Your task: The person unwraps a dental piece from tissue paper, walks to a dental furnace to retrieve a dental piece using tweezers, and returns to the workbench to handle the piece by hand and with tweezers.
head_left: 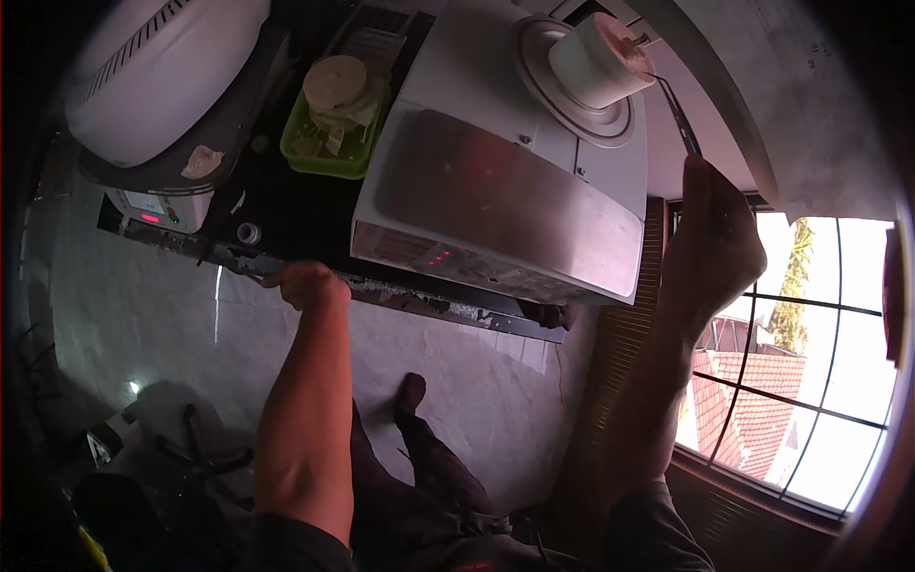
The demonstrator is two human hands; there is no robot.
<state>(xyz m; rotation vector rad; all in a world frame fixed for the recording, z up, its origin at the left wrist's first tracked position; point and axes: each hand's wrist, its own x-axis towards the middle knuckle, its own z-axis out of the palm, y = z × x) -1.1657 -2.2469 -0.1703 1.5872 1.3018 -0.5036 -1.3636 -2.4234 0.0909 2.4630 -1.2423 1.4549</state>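
Observation:
My right hand (pixel 710 234) is raised at the right, its fingers pinched round dark tweezers (pixel 681 116). The tweezer tips reach the rim of a pale cylinder-shaped mould (pixel 591 71) with a pinkish, crumbly top face. A short stub sticks out of that face. This mould stands on a round ridged plate (pixel 615 133) on top of a white and steel machine (pixel 505 200). Lower down, my left hand (pixel 313 284) is closed at the front edge of the dark bench (pixel 410 297), its fingers curled against that edge.
Left of the machine, a green tray (pixel 329 164) holds a round pale block (pixel 335 82) and broken pieces. Further left stands a scale (pixel 157 208) bearing a large white tub (pixel 167 76). A small white ring (pixel 249 233) lies near the bench edge. A barred window (pixel 791 353) is at right.

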